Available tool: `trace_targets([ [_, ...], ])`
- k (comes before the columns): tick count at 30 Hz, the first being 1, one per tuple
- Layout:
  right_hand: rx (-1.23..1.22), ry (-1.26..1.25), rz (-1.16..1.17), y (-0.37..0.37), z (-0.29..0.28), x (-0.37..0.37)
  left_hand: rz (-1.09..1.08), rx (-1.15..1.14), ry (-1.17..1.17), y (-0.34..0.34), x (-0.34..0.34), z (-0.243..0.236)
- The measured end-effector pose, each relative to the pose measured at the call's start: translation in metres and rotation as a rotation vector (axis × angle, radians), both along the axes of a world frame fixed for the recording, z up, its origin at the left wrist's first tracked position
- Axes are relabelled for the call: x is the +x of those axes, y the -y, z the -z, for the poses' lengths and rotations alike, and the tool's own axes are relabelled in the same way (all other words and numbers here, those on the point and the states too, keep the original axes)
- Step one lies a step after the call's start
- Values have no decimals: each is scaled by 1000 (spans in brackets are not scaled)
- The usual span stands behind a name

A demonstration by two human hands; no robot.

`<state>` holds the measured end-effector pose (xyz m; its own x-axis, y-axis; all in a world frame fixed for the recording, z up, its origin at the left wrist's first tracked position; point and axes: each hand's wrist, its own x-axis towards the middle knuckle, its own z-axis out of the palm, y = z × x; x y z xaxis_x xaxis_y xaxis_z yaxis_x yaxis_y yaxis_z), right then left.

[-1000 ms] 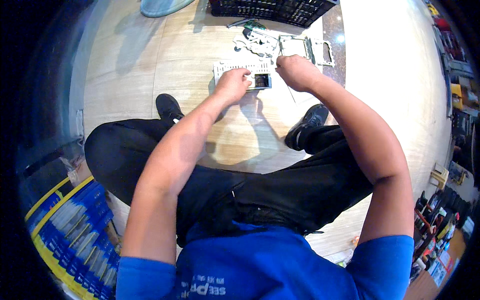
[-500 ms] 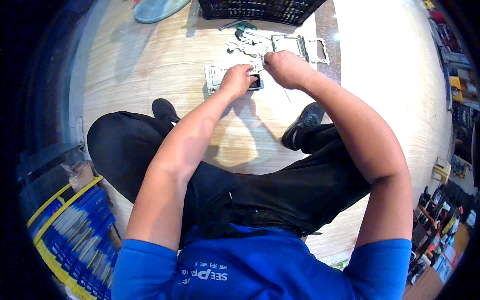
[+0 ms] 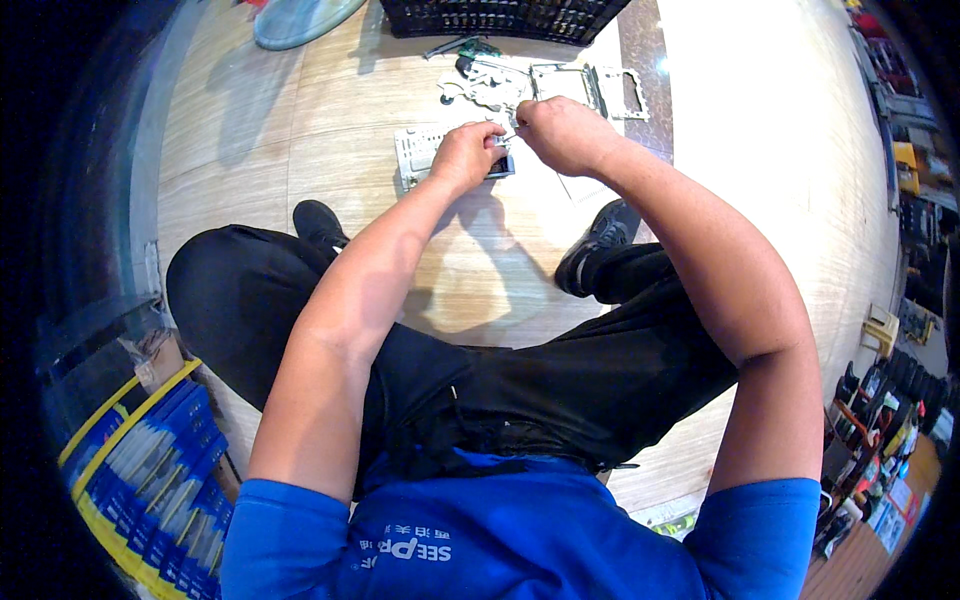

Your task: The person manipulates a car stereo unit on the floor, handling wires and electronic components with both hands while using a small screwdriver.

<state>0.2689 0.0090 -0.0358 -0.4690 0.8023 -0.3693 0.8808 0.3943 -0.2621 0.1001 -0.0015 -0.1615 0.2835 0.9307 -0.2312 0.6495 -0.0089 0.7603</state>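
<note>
We find a pale slotted housing (image 3: 417, 150) lying on the floor (image 3: 245, 180) in the upper middle of the frame, with a dark recess (image 3: 502, 168) at its right end. The left hand (image 3: 466, 153) rests over that end, fingers loosely curled, thumb apart from forefinger; how firmly it grips we cannot tell. The right hand (image 3: 561, 132), just to the right, is curled tight in a pinch around what looks like a slim item (image 3: 513, 136), too small to identify. We judge the step in hand to be fine work at the housing's right end, the next move calling for a steady housing and light, controlled force. Just above lie loose pale parts (image 3: 487, 88), a dark-edged rectangular frame (image 3: 563, 70) and a small green piece (image 3: 481, 48). A black crate (image 3: 505, 20) stands at the top edge. We note the floor's wood-like grain, a dark strip (image 3: 645, 42) at upper right, packaged goods (image 3: 165, 485) in a yellow rack (image 3: 92, 480) at lower left and mixed, indistinct stock (image 3: 885, 430) at lower right
</note>
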Motion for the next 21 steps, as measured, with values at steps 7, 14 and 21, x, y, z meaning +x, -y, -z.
trace_targets([
  [7, -3, 7, 15, 2, -1, 1, 19, 157, 9, 1, 1, 7],
  [14, 9, -4, 5, 2, -2, 0, 33, 176, -3, 2, 3, 7],
  [21, 82, 5, 73, -5, 0, 6, 17, 157, -37, 0, 2, 7],
])
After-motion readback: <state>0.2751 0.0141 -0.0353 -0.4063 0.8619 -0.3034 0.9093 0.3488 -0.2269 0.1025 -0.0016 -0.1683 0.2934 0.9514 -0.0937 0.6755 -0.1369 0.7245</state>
